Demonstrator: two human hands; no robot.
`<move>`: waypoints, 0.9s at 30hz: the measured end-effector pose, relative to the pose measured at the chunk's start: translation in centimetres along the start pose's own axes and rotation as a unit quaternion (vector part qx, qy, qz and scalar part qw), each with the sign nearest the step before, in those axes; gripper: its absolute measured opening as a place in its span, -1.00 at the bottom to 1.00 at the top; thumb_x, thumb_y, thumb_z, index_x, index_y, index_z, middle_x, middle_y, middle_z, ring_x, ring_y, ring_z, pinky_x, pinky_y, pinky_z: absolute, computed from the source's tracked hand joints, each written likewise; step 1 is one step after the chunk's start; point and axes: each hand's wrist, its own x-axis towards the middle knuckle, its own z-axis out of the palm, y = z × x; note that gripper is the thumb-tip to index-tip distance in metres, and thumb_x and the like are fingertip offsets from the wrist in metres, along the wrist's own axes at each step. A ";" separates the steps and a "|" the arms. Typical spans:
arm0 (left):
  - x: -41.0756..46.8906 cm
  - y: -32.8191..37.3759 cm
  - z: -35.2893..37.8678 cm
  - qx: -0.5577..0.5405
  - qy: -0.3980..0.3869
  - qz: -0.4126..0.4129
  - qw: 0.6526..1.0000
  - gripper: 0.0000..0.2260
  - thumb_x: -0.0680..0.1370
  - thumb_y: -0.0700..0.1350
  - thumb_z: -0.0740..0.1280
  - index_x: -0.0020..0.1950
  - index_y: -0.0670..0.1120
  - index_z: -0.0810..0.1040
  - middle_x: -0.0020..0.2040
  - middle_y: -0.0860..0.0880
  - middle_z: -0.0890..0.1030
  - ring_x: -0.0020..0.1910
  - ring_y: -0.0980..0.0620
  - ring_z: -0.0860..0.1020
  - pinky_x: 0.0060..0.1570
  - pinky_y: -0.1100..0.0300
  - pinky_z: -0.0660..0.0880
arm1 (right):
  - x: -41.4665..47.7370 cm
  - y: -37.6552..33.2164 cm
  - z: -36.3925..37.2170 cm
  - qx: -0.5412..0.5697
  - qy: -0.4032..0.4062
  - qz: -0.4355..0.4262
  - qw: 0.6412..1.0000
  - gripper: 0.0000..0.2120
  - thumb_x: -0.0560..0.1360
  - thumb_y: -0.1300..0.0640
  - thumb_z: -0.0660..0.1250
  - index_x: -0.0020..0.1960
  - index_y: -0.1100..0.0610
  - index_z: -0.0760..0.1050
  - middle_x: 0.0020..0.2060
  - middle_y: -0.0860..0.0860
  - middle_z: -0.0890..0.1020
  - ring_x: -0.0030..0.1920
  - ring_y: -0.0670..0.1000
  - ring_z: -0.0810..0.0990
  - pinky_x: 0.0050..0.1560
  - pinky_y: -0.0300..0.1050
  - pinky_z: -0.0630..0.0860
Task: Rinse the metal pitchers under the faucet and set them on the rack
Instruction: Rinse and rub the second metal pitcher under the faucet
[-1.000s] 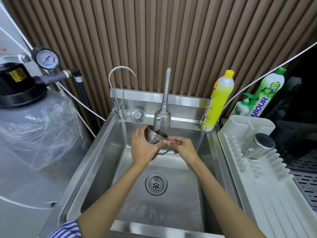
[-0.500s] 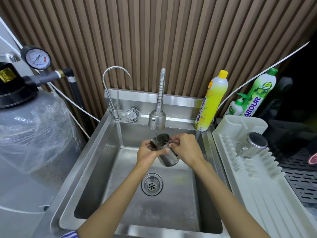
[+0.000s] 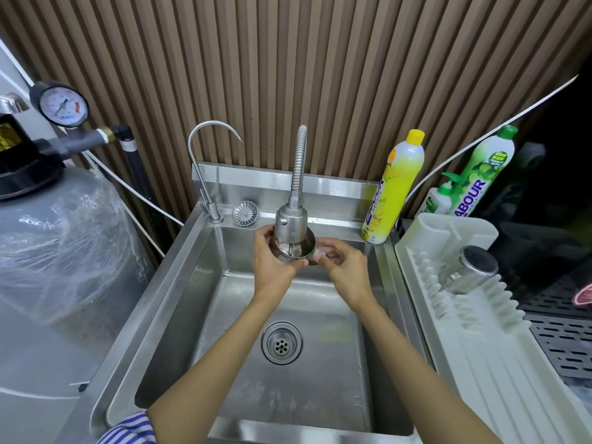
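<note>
Left hand: you are gripping the pitcher under the faucet.
Right hand: you are pinching its far side.

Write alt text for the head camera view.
Two hands, left hand and right hand, hold a metal pitcher under the faucet above a steel sink. A second pitcher lies on the white rack at right, behind it two soap bottles.
</note>
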 end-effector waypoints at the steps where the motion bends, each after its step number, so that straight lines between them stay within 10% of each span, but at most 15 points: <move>1: -0.1 0.2 -0.2 0.016 0.008 0.017 1.000 -0.28 0.13 -0.29 0.60 0.15 -0.01 0.32 0.10 -0.01 0.49 0.00 0.26 0.52 -0.01 0.47 0.42 | 0.0 0.1 0.3 0.025 -0.008 0.013 1.000 -0.75 0.44 0.32 0.37 0.10 0.16 0.58 -0.15 0.08 0.68 -0.15 -0.07 0.61 -0.07 -0.42 0.49; 10: -0.1 1.1 -2.7 0.187 0.022 0.050 0.981 -0.32 0.11 -0.01 0.63 0.10 -0.15 0.39 0.04 -0.04 0.43 0.09 -0.06 0.44 0.11 0.06 0.44 | 0.2 1.2 1.8 0.127 -0.081 0.105 0.983 -0.80 0.44 0.31 0.37 0.03 0.11 0.59 -0.14 0.09 0.65 -0.19 -0.10 0.59 -0.13 -0.35 0.52; 18: -1.0 1.5 -2.2 0.078 -0.016 -0.131 0.988 -0.66 0.07 0.07 0.62 -0.34 -0.03 0.58 -0.35 0.05 0.65 -0.33 0.11 0.60 -0.36 0.35 0.48 | 0.7 0.1 0.4 -0.061 -0.072 0.082 0.992 -0.82 0.44 0.18 0.40 0.02 0.20 0.64 -0.14 0.05 0.66 -0.13 -0.08 0.57 -0.23 -0.47 0.37; 22: -1.5 1.1 -1.3 -0.071 -0.081 -0.258 0.960 -0.70 0.23 -0.22 0.57 -0.09 -0.18 0.63 -0.15 -0.12 0.67 -0.15 -0.07 0.61 0.00 -0.07 0.59 | 0.7 -1.1 -0.7 -0.151 -0.069 0.028 0.986 -0.83 0.44 0.19 0.38 0.01 0.20 0.64 -0.10 0.11 0.70 -0.11 -0.03 0.62 -0.09 -0.34 0.48; 27: -2.1 0.7 -0.2 -0.191 -0.109 -0.281 0.934 -0.54 0.34 -0.34 0.46 0.19 -0.23 0.41 0.05 -0.10 0.52 0.01 -0.04 0.49 -0.17 -0.11 0.52 | 0.2 -2.2 -1.6 -0.271 -0.079 -0.060 0.958 -0.82 0.45 0.18 0.32 0.01 0.18 0.62 -0.08 0.15 0.69 -0.05 0.15 0.63 0.00 0.05 0.57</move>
